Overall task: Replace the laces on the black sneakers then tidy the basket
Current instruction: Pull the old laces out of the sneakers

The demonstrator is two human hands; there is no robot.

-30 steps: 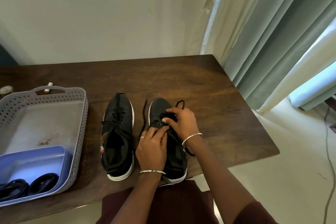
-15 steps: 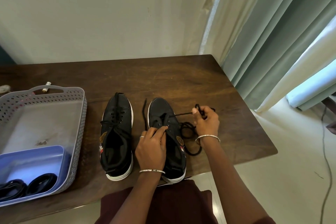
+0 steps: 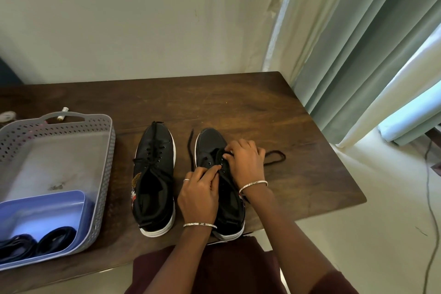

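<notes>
A dark wooden table (image 3: 250, 107) stands against the wall. On it lie a grey basket (image 3: 105, 162) at the left, two black sneakers (image 3: 154, 174) side by side in the middle, a loose black lace (image 3: 274, 157) to their right, and a small white tube (image 3: 62, 113) behind the basket.

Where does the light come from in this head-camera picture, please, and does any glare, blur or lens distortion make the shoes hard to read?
In the head view, daylight enters at the right through the pale green curtains, blowing out the window gap; the dark wooden table shows a soft sheen, no harsh glare. The black sneakers look sharp but very dark, so the black lace is clearest off the shoe. Wide-angle distortion bends the table edge.
</notes>
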